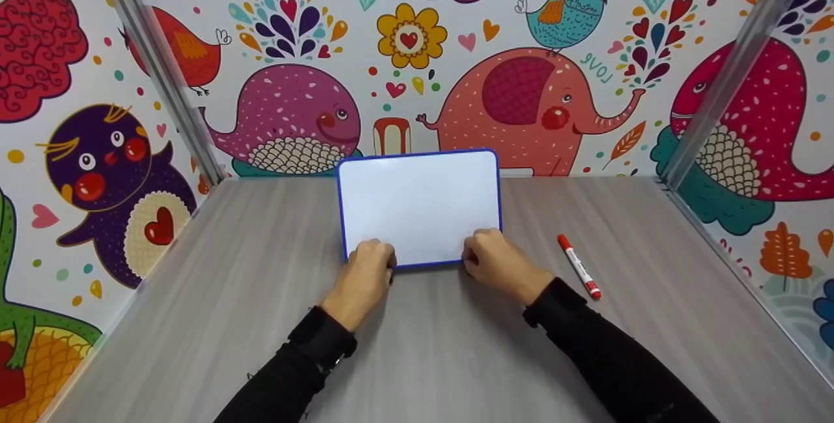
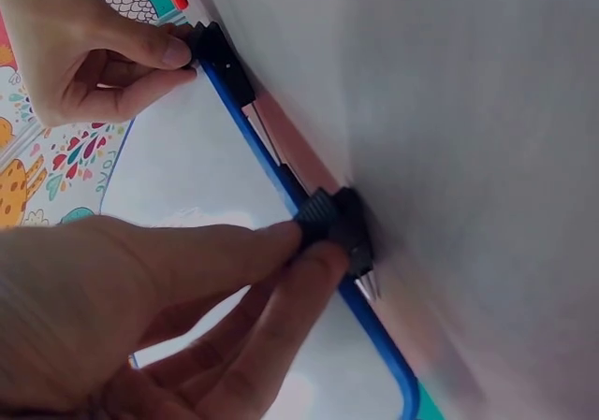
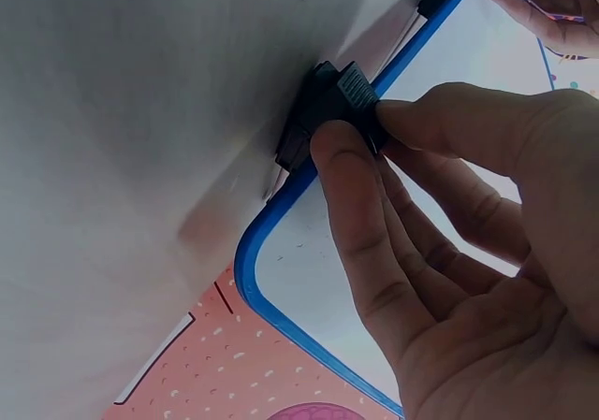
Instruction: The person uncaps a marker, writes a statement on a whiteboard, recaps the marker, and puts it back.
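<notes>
A small whiteboard [image 1: 420, 204] with a blue rim stands tilted back on the table in the head view. At the left of its lower edge my left hand [image 1: 365, 273] pinches a black clip-like foot [image 2: 351, 233] between thumb and fingertips. My right hand [image 1: 502, 263] pinches a matching black clip-like foot [image 3: 314, 116] at the right of the same edge. Both feet sit on the blue rim, and thin metal rods show beside them in the wrist views. The head view hides most of both feet behind the hands.
A red-and-white marker [image 1: 578, 266] lies on the grey wood-grain table [image 1: 423, 358], right of the board. Walls printed with cartoon animals [image 1: 521, 110] enclose the table at the back and sides, with metal posts [image 1: 163, 71] at the corners.
</notes>
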The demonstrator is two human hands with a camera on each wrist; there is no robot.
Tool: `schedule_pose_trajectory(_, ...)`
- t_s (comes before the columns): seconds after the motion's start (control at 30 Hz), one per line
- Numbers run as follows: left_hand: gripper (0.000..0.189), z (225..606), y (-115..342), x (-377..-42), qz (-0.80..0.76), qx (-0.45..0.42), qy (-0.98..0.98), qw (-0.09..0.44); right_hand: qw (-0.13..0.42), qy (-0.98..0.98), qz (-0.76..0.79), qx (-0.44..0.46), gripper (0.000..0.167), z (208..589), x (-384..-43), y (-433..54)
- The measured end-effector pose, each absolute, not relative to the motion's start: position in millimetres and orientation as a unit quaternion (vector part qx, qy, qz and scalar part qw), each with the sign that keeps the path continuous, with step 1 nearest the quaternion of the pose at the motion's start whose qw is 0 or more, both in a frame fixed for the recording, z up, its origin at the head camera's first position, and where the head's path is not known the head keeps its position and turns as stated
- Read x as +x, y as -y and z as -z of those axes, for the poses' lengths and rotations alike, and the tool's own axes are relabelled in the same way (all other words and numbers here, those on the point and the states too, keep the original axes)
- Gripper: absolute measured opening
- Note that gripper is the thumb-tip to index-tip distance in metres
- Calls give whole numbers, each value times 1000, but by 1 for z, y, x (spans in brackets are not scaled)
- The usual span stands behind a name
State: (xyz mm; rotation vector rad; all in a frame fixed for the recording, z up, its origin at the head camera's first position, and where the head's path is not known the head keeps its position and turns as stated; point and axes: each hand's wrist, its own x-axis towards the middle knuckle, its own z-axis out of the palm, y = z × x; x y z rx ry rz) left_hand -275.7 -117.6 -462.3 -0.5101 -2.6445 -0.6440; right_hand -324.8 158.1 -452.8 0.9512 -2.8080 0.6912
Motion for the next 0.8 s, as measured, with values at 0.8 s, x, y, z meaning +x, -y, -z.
schedule_pose_trajectory(0.8, 17, 463, 113, -268, 237, -216, 932, 168, 71, 919, -216, 322, 9, 457, -310, -174)
